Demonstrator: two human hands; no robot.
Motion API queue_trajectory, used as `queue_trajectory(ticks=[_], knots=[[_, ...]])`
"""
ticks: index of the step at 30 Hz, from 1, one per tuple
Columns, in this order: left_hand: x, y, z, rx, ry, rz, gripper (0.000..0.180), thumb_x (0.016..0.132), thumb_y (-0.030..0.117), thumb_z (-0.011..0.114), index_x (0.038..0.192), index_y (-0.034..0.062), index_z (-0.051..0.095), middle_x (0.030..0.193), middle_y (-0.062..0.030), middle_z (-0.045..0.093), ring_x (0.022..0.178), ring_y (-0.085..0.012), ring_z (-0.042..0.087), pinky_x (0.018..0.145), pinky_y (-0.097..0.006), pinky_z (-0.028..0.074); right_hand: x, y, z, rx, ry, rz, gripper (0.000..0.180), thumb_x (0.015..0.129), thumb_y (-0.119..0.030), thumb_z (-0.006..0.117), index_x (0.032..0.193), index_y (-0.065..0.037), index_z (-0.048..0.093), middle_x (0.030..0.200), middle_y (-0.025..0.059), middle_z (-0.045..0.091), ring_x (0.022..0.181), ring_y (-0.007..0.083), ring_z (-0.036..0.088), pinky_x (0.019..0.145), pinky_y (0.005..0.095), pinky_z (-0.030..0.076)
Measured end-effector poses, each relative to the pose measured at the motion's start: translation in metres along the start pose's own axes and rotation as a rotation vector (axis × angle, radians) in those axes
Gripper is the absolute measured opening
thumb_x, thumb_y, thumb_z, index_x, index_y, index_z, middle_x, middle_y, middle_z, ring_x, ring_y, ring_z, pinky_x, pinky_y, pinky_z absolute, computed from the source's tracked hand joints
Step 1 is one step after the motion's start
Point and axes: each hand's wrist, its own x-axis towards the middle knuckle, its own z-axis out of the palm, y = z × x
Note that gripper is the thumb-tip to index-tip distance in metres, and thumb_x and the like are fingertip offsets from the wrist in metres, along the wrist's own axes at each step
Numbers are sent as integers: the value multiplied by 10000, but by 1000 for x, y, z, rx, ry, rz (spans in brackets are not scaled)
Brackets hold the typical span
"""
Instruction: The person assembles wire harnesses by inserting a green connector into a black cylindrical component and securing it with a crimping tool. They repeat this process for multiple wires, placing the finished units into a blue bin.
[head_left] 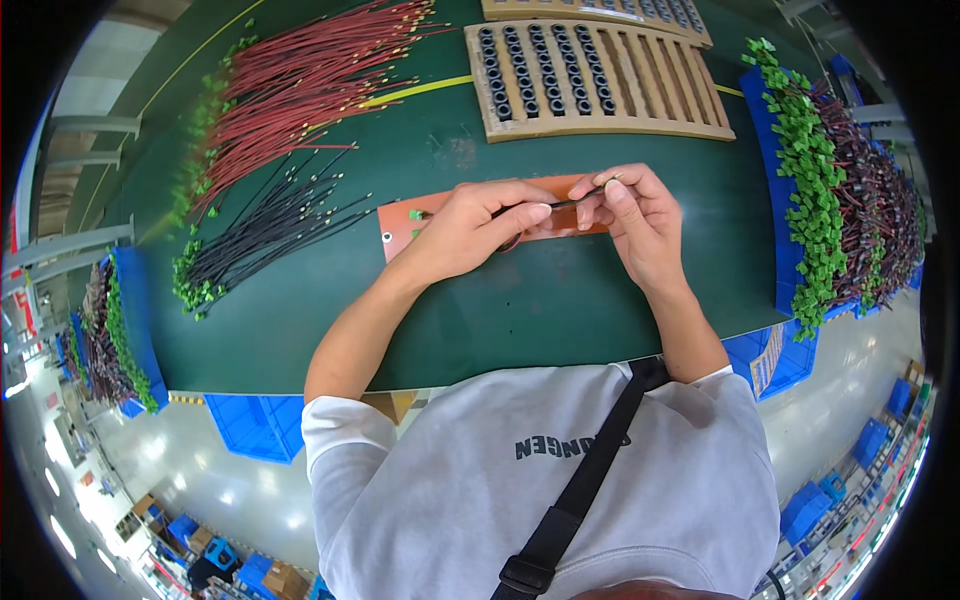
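A black wire [568,204] runs between my two hands above an orange board. My left hand [478,222] pinches it between thumb and fingers. On the other side my right hand [640,215] grips the wire near its end with thumb and forefinger. Beneath them the orange board [398,226] lies on the green table, with a round hole near its left end. Small green connectors [418,215] show on the board beside my left wrist. A reddish wire bend shows under my left fingers, and its remaining part is hidden.
Red wires [310,80] with green connectors lie at the far left, and black wires [265,235] lie nearer. A slotted tray [620,85] of black rings stands at the back. Blue bins of wires flank the table, one at the right [785,220] and one at the left [140,310].
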Motion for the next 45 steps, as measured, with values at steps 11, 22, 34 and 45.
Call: queue_trajectory(ticks=[11, 22, 34, 45], knots=[[9, -23, 25, -40, 171, 26, 162, 1015, 113, 690, 1107, -4, 756, 893, -67, 735, 708, -96, 644, 593, -240, 505, -3, 4, -4, -281, 109, 197, 210, 1069, -147, 608, 1147, 17, 713, 900, 13, 654, 828, 70, 603, 735, 218, 497], [9, -23, 23, -185, 192, -16, 146, 1021, 109, 677, 1085, -7, 741, 916, -76, 735, 746, -106, 657, 651, -252, 539, 0, 9, 0, -199, 181, 281, 173, 1015, -147, 697, 1062, 3, 768, 882, 20, 700, 744, 46, 579, 631, 213, 473], [11, -18, 20, -82, 117, -26, 143, 1023, 125, 668, 1058, 6, 739, 877, -49, 723, 745, -99, 640, 661, -255, 523, 0, 17, 1, -244, 115, 141, 137, 988, -94, 711, 1010, 32, 762, 921, 69, 725, 843, 107, 673, 765, 261, 559], [10, -16, 21, -43, 111, -13, 137, 1021, 114, 664, 1059, 3, 736, 875, -50, 721, 726, -95, 625, 649, -249, 511, 0, 7, 2, -168, 94, 284, 306, 1080, -220, 597, 1022, 55, 718, 946, 69, 713, 870, 141, 718, 762, 283, 638]])
